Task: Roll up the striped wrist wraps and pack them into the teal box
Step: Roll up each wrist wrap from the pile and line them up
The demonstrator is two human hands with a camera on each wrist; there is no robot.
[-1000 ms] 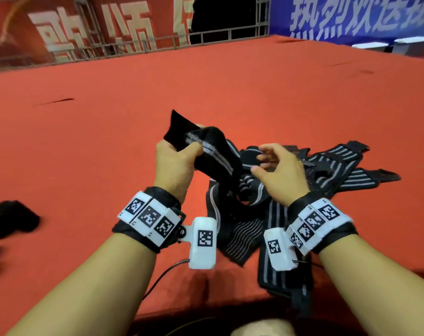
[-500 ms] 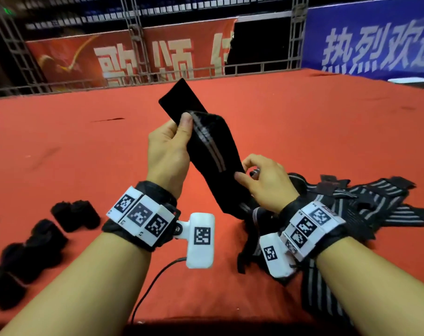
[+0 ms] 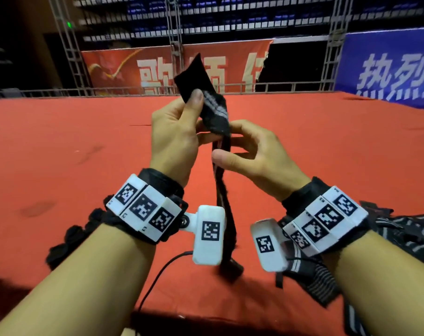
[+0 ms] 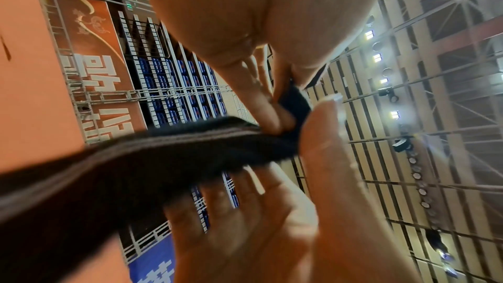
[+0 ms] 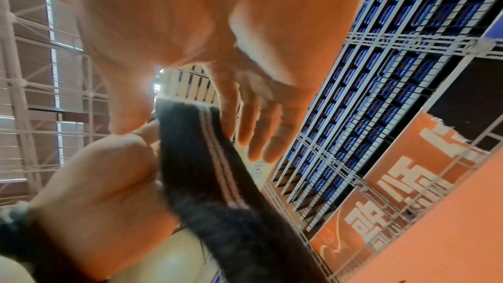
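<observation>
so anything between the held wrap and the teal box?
Cannot tell: no teal box shows in any view. The wrist wrap is already pinched by the left hand and right hand, nothing between them, its tail hanging to the red table.

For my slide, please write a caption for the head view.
Left hand and right hand hold a striped wrist wrap above the red table.

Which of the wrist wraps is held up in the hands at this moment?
The wrist wrap pinched by the left hand and right hand; the other wraps lie on the red cloth.
</observation>
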